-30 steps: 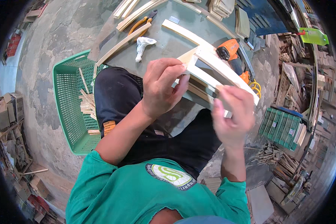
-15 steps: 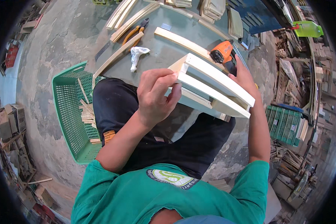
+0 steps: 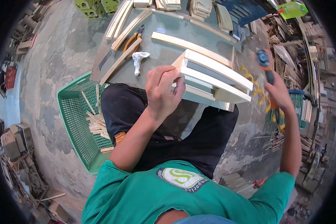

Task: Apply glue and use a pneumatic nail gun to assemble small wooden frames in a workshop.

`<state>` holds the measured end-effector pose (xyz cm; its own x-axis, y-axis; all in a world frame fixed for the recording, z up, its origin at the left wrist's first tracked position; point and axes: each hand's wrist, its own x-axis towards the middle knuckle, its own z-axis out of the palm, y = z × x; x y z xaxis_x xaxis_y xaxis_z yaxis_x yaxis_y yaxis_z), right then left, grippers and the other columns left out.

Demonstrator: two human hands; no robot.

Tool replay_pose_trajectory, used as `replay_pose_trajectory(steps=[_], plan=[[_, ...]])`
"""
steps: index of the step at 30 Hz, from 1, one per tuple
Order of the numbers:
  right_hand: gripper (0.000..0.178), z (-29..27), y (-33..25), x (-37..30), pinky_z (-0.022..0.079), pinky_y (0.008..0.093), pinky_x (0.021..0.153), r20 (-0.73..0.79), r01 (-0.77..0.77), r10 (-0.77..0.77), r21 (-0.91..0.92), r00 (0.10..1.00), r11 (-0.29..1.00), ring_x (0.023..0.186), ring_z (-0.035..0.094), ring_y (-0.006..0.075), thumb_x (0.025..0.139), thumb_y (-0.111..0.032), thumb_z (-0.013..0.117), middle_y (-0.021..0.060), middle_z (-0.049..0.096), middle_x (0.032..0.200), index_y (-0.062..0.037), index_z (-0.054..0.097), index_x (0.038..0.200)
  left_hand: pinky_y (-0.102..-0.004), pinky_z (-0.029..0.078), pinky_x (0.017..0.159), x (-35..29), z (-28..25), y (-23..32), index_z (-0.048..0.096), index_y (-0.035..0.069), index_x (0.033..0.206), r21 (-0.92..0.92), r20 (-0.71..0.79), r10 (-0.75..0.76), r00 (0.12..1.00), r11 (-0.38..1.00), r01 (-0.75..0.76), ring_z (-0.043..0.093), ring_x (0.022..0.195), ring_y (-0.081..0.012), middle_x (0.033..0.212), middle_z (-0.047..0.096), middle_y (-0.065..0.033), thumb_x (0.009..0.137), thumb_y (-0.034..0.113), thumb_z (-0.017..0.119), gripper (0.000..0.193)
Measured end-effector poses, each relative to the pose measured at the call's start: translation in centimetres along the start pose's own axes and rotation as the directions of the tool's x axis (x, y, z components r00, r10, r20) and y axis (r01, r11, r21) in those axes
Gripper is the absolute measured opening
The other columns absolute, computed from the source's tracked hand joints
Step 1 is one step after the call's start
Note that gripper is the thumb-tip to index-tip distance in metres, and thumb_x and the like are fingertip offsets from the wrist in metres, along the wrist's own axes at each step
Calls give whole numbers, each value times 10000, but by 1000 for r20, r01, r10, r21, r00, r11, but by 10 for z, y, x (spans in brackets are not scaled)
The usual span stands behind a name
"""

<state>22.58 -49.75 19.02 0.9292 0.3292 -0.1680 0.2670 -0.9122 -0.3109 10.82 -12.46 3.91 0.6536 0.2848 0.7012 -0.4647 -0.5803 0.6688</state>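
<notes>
1. Across the upper middle of the picture spreads a grey table (image 3: 156, 58), bearing loose wood strips (image 3: 130, 30) and stacked slats (image 3: 201, 9).
2. Left of centre, a green basket (image 3: 71, 123) stands on the floor, its mesh walls flaring; short wood offcuts (image 3: 97, 125) lie jumbled inside, with plenty of bare wall above them.
3. Just right of centre is the wooden frame (image 3: 214, 84), pale and slightly curved, tilted down toward the right.
4. Right edge: a green crate (image 3: 298, 104), partly hidden by the right arm; whether the slats near it are inside, I cannot tell.
5. Upper left: yellow-green crates (image 3: 89, 8), cut off by the rim, contents unclear.
6. Upper right: an orange nail gun (image 3: 264, 59), blurred, apart from the frame.
7. Centre: the left hand (image 3: 160, 86) pinches the frame's left end between thumb and fingers.
8. Right: the right hand (image 3: 280, 93) is curled round the gun's handle.
9. Top right: a green bottle (image 3: 293, 10), lying sideways in view.
</notes>
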Motion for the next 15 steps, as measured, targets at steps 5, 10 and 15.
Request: replay_pose_trajectory(steps=[5, 10, 15], plan=[[270, -46, -101, -127, 553, 290, 568, 155, -491, 588, 734, 794, 470, 620, 670, 148, 1002, -295, 592, 59, 633, 733, -45, 554, 910, -397, 462, 777, 1, 1, 2, 635, 59, 1007, -7, 3, 9, 1000, 1000, -9, 647, 859, -267, 970, 682, -79, 703, -33, 784, 351], [364, -16, -224, -160, 524, 283, 515, 96, -300, 550, 908, 829, 293, 581, 617, 140, 1049, -385, 548, 37, 548, 727, -32, 506, 971, -408, 459, 774, 0, 5, -2, 639, 58, 1013, -24, 2, 29, 1000, 999, -29, 644, 868, -278, 968, 674, -80, 711, -18, 779, 341], [478, 6, -291, -120, 538, 293, 534, 185, -292, 340, 909, 922, 297, 533, 609, 159, 1037, -460, 560, 51, 547, 690, 4, 510, 932, -408, 456, 777, 0, 4, -6, 638, 62, 1015, -4, -1, 47, 999, 999, -47, 639, 861, -278, 957, 666, -80, 719, -11, 771, 332]])
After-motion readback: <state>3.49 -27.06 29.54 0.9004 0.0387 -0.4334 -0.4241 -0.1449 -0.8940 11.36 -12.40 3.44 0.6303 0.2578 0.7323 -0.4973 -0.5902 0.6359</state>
